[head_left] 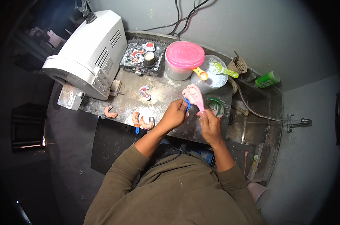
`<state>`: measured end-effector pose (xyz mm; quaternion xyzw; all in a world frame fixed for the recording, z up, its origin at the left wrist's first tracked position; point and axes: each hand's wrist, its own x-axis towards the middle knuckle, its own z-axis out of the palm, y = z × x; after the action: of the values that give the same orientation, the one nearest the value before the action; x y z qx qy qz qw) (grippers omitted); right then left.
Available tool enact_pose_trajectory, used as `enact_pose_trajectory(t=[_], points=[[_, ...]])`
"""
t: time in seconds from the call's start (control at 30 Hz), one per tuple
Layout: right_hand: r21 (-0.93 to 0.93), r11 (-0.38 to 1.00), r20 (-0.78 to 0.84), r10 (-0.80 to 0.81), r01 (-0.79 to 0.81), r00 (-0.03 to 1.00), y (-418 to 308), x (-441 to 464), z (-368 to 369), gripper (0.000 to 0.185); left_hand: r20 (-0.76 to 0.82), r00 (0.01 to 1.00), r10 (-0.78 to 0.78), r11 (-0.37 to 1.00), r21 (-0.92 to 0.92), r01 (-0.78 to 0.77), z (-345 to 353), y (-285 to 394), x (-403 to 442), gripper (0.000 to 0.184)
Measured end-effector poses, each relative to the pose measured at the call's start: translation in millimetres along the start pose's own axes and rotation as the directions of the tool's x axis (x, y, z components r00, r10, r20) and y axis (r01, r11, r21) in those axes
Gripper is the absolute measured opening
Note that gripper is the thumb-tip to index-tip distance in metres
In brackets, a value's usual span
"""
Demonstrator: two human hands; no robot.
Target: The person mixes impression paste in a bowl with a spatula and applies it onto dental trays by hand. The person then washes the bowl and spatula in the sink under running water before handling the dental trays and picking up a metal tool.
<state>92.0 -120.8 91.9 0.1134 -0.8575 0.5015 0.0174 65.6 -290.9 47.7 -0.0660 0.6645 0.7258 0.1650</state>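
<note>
My left hand (175, 115) is closed on a small blue handle (188, 106), which looks like that of a dental impression tray. My right hand (209, 126) grips a pink spatula (200, 105) by its lower end. A thick mass of pale pink paste (191, 93) covers the spatula's broad end, right above the blue handle; whether it touches the tray I cannot tell. Just beyond my right hand stands a green mixing bowl (221, 106) with pink paste inside. Left of my left hand, pink dental impressions (144, 123) lie at the bench's front edge, one with a blue handle.
A white machine (91, 48) fills the bench's left side. Behind are a black block (129, 66) with dental pieces, a pink-lidded tub (185, 52) and a powder tub (205, 87) with a green scoop (224, 70). A green bottle (267, 79) and wall tap (299, 123) are right.
</note>
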Motion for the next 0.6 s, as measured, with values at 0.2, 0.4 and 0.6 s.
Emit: enact_pose_trajectory(t=[0.2,0.4,0.6], points=[[0.567,0.822,-0.105,0.007,0.054,0.994,-11.0,6.5,-28.8,0.033,0.111,0.987,0.12,0.979,-0.181,-0.098,42.8,90.1,-19.8,0.022],[0.834,0.55,-0.032,-0.033,0.045,0.999,17.7,-2.2,-42.0,0.04,0.225,0.974,0.013,0.947,-0.316,0.061,75.2,133.5,-26.5,0.017],[0.841,0.528,0.047,0.137,-0.113,0.989,53.6,-40.5,-35.6,0.036,0.268,0.963,-0.012,0.933,-0.343,0.107,78.4,133.3,-11.9,0.017]])
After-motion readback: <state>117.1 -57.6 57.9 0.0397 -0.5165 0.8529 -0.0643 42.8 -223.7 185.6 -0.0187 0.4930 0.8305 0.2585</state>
